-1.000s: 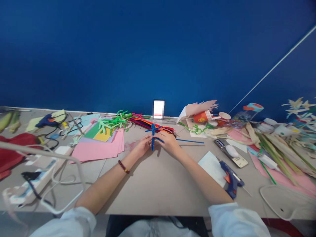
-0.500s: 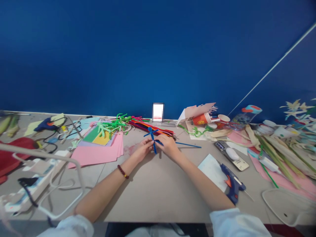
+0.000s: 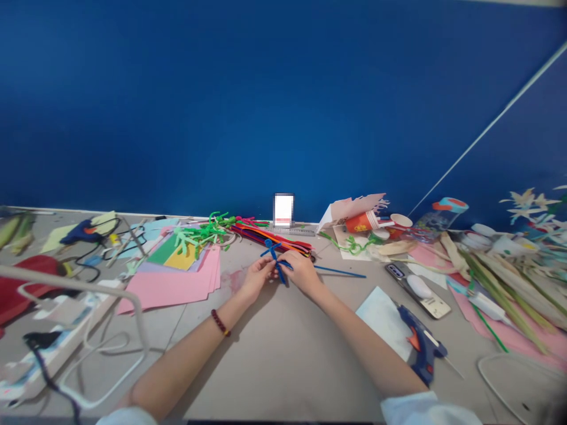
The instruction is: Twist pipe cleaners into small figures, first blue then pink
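Both my hands meet over the grey table point(image 3: 283, 354), pinching a small blue pipe-cleaner figure point(image 3: 274, 257) that stands tilted between them. My left hand point(image 3: 256, 276), with a dark bead bracelet on its wrist, grips the figure from the left. My right hand point(image 3: 302, 273) grips it from the right, fingers curled. A long loose end of the blue pipe cleaner point(image 3: 341, 271) trails off to the right along the table.
Behind my hands lie a bundle of coloured pipe cleaners point(image 3: 270, 233), green pipe-cleaner shapes point(image 3: 201, 230) and stacked coloured paper point(image 3: 177, 274). A blue glue gun point(image 3: 419, 342) on white paper and a phone point(image 3: 419, 283) lie right. Cables, a power strip and another glue gun point(image 3: 82, 231) lie left.
The blue figure has tipped over more toward the right and sits lower between my fingers. My hands stay together at the same spot; the view has tilted up a little.
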`<action>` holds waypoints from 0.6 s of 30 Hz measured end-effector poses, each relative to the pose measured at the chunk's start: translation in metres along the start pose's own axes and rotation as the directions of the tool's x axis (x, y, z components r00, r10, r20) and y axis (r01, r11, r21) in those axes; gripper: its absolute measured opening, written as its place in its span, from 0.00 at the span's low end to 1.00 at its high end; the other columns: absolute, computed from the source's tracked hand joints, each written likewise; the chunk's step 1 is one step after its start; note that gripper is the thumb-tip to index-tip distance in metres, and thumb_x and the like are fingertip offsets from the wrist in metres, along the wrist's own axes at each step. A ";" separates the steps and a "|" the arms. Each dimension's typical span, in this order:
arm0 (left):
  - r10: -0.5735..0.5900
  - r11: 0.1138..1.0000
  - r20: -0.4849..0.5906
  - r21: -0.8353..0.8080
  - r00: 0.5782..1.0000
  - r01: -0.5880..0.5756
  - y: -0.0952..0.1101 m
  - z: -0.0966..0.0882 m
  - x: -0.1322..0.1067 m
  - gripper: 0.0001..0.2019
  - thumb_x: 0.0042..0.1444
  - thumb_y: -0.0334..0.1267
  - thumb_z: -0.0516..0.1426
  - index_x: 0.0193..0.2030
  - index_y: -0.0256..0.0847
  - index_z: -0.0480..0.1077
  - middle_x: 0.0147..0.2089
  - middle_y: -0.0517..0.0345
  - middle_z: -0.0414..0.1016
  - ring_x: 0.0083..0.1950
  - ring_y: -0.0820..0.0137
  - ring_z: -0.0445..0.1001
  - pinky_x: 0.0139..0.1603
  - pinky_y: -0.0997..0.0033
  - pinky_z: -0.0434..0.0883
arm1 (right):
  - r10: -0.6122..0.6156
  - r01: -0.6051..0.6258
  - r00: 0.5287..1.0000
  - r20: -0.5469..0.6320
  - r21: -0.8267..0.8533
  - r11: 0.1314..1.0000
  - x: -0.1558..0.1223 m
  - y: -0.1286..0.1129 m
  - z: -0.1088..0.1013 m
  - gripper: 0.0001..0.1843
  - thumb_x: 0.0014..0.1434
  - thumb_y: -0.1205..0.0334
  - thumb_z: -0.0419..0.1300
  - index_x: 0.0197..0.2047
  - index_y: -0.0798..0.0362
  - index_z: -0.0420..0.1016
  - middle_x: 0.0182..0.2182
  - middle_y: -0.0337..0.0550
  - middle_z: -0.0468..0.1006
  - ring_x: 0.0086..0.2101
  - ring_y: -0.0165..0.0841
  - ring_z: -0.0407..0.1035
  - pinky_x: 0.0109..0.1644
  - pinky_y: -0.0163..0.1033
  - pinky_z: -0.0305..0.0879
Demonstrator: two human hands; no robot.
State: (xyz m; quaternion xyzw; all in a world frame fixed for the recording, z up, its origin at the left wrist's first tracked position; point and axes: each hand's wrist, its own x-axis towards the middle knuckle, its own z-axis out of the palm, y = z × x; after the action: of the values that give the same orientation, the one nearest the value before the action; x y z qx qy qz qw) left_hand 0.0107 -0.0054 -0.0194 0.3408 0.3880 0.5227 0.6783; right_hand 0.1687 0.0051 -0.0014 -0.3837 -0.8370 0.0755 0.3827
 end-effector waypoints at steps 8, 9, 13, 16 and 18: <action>0.013 0.999 0.072 -0.044 0.997 -0.010 0.002 0.000 0.000 0.18 0.38 0.43 0.69 0.29 0.35 0.69 0.23 0.61 0.70 0.22 0.79 0.67 0.26 0.79 0.65 | 0.037 -0.034 0.999 -0.014 0.140 0.990 0.000 0.000 0.002 0.08 0.57 0.69 0.56 0.40 0.52 0.74 0.36 0.46 0.76 0.39 0.35 0.70 0.45 0.40 0.67; 0.016 0.999 0.077 -0.045 0.997 -0.012 0.003 0.000 -0.001 0.17 0.38 0.43 0.69 0.29 0.34 0.69 0.23 0.61 0.70 0.22 0.79 0.67 0.26 0.79 0.65 | 0.037 -0.034 0.999 -0.014 0.148 0.988 0.000 0.000 0.002 0.08 0.57 0.69 0.56 0.40 0.53 0.74 0.36 0.46 0.76 0.39 0.35 0.70 0.45 0.41 0.68; 0.009 1.000 0.070 -0.030 0.998 -0.007 0.003 0.000 -0.002 0.17 0.40 0.43 0.68 0.30 0.34 0.69 0.23 0.61 0.70 0.22 0.79 0.67 0.26 0.79 0.65 | 0.041 -0.036 0.999 -0.021 0.170 0.985 0.000 0.002 0.003 0.08 0.57 0.67 0.57 0.40 0.52 0.73 0.36 0.46 0.76 0.38 0.36 0.71 0.44 0.42 0.68; -0.013 1.000 0.052 -0.020 0.999 0.014 0.002 0.000 -0.003 0.17 0.40 0.43 0.68 0.31 0.35 0.69 0.23 0.62 0.70 0.22 0.79 0.67 0.25 0.79 0.64 | 0.033 -0.027 0.999 -0.031 0.188 0.982 0.000 0.003 0.003 0.07 0.57 0.67 0.57 0.40 0.52 0.73 0.36 0.46 0.76 0.38 0.36 0.71 0.45 0.43 0.69; -0.014 1.000 0.040 -0.007 0.999 0.015 0.001 0.000 -0.003 0.17 0.40 0.43 0.68 0.32 0.35 0.68 0.23 0.62 0.70 0.22 0.79 0.67 0.25 0.79 0.64 | 0.017 -0.011 1.000 -0.027 0.191 0.981 -0.001 0.004 0.004 0.07 0.57 0.67 0.57 0.39 0.52 0.73 0.35 0.46 0.76 0.38 0.36 0.71 0.45 0.42 0.69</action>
State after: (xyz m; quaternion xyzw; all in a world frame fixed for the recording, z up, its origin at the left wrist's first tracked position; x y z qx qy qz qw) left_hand 0.0095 -0.0077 -0.0185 0.3459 0.3746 0.5123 0.6911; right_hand 0.1683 0.0079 -0.0059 -0.3520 -0.8178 0.1527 0.4290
